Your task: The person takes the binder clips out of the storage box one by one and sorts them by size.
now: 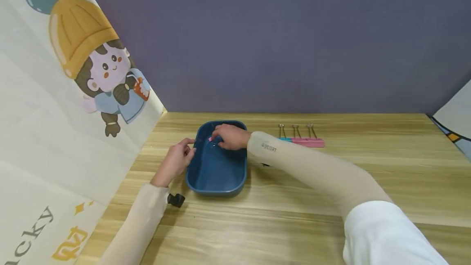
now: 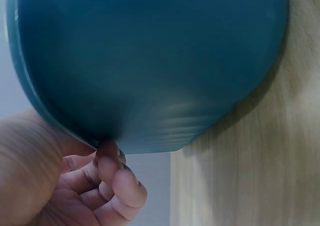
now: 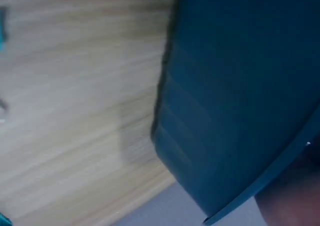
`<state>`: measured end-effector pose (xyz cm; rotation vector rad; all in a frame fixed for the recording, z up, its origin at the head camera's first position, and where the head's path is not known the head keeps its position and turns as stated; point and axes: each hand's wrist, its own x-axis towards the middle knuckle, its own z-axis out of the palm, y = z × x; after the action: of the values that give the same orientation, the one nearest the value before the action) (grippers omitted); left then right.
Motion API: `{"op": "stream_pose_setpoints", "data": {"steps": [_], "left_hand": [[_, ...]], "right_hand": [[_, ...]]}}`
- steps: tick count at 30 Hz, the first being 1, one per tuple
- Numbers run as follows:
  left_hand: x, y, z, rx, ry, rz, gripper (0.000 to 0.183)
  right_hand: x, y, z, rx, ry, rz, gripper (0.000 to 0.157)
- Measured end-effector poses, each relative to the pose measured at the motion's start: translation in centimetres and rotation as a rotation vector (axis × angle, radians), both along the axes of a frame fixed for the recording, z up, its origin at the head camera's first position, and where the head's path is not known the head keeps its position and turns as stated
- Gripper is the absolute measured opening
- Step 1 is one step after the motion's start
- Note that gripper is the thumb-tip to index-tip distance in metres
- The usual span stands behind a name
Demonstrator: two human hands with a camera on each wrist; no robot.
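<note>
A deep blue basin with rounded corners stands on the wooden table. At its left side my left hand pinches the rim; the left wrist view shows thumb and fingers meeting at the basin's edge. My right hand reaches over the right rim into the far part of the basin. Its curled fingers pinch a small pink binder clip, mostly covered by the hand. In the right wrist view the basin's outer wall hides most of that hand, leaving a blurred patch at lower right.
A row of binder clips, pink and teal with silver handles raised, sits right of the basin, partly behind my right sleeve. A black wrist camera juts from my left sleeve. The grey-purple wall rises behind the table.
</note>
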<state>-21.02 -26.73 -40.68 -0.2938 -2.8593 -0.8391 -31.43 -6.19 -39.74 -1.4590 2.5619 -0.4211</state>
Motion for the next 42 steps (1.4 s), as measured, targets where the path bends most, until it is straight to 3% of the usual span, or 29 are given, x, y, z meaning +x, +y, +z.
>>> {"op": "stream_pose_setpoints", "data": {"steps": [10,19,27,36,42], "left_hand": [[-0.1,-0.1,-0.1,0.003,0.002,0.009,0.030],[-0.1,0.0,0.2,0.009,-0.007,0.009,0.030],[-0.1,0.1,0.1,0.012,-0.012,0.012,0.031],[0.0,0.1,0.0,0.015,-0.010,0.025,0.031],[0.0,0.2,0.1,0.014,-0.020,0.024,0.031]], "right_hand": [[-0.7,-1.9,-0.7,0.179,0.017,0.002,0.038],[-0.3,-2.6,-0.5,0.277,0.042,0.014,0.042],[-0.1,-2.2,-0.2,0.280,0.034,0.019,0.034],[1.0,-1.4,-0.4,0.237,-0.052,-0.051,0.026],[1.3,-0.7,0.0,0.173,-0.016,-0.054,0.029]]}}
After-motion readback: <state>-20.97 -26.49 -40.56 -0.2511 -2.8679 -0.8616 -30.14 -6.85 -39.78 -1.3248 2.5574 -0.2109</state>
